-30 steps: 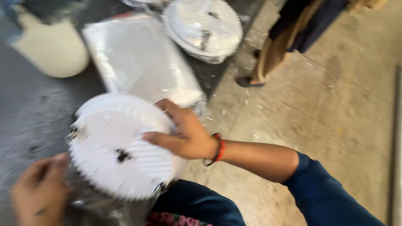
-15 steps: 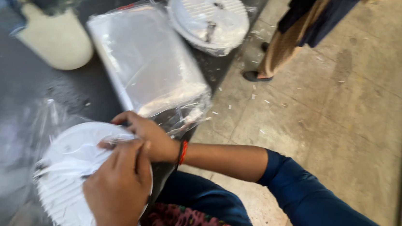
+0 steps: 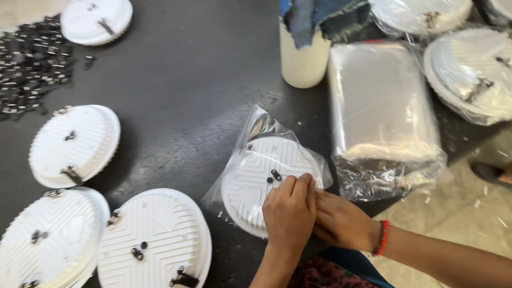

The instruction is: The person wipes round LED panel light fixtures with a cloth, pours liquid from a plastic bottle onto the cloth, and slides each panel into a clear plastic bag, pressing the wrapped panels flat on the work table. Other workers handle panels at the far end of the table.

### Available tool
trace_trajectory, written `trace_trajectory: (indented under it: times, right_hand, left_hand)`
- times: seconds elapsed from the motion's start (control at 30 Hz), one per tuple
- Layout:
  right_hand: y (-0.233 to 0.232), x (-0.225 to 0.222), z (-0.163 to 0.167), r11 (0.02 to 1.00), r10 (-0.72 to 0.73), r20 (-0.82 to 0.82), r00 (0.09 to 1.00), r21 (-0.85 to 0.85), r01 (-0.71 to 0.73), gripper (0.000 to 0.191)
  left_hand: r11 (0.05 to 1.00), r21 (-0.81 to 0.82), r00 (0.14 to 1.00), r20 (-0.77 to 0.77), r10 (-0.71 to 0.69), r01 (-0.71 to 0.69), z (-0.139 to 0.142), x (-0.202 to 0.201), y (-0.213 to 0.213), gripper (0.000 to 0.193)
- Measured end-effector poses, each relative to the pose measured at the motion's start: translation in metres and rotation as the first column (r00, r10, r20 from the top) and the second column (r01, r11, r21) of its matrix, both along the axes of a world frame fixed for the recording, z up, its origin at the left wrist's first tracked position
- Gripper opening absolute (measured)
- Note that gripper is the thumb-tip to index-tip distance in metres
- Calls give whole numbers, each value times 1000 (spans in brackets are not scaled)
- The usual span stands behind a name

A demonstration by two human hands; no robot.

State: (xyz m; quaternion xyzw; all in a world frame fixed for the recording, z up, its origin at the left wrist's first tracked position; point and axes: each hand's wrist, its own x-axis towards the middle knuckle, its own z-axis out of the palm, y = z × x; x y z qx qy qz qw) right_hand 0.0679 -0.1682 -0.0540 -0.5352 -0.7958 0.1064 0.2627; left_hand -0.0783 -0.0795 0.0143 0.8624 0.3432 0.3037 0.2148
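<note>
A round white ribbed lamp housing lies inside a clear plastic bag on the dark table, near its front edge. My left hand presses on the housing's near rim, fingers closed over the bag's open end. My right hand, with a red thread band at the wrist, lies right beside it and pinches the same edge of the bag. Both hands touch each other.
Three bare white housings lie at the left, another at the back. A heap of small black clips is far left. A stack of clear bags, a white bottle and bagged housings stand right.
The view has swung left to show more of the table. The housing, held up a second ago, now lies flat in its bag, and both hands are together at its near edge.
</note>
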Motion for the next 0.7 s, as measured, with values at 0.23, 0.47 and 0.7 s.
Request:
trace_trajectory:
  times: [0.23,0.47,0.7]
  right_hand:
    - [141,-24,0,917,-210,210,955,381,118,81]
    - [139,-21,-5,900,-336,296,894,381,212,48]
    - [164,-5,32,936,-345,249,905,167,311,77]
  left_hand:
    - [943,330,992,108,-72,33,6,-24,7,23]
    - [823,190,845,113,523,-535,-13,-62,20,46]
    - [870,-48,870,39,492,-490,-36,-72,32,46]
